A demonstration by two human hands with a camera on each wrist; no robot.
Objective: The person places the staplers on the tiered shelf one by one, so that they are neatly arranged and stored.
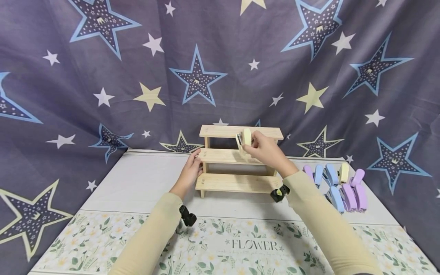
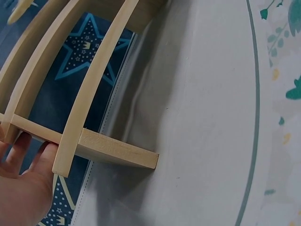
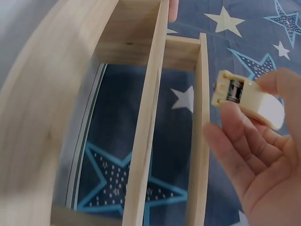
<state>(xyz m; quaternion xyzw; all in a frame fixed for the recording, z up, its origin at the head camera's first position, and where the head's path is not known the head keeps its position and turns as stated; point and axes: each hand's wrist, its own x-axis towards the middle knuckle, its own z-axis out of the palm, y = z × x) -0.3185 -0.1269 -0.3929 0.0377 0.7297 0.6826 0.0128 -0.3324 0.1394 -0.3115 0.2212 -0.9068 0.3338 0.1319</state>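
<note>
A three-tier wooden stand (image 1: 237, 182) stands on the table. My left hand (image 1: 190, 170) grips its left end at the middle step; in the left wrist view the fingers (image 2: 43, 162) reach behind the side board. Between thumb and fingers, my right hand (image 1: 264, 147) holds a cream stapler (image 1: 246, 137), raised in front of the top step. The right wrist view shows this stapler (image 3: 254, 101) from another side, its dark metal part facing out beside the top board, with the right hand (image 3: 263, 165) around its lower side.
To the right of the stand, several purple and blue staplers (image 1: 350, 196) and a cream stapler (image 1: 343, 172) sit in a group. A floral mat (image 1: 254, 244) with the word FLOWER covers the table front. A star-patterned curtain (image 1: 220, 30) hangs behind.
</note>
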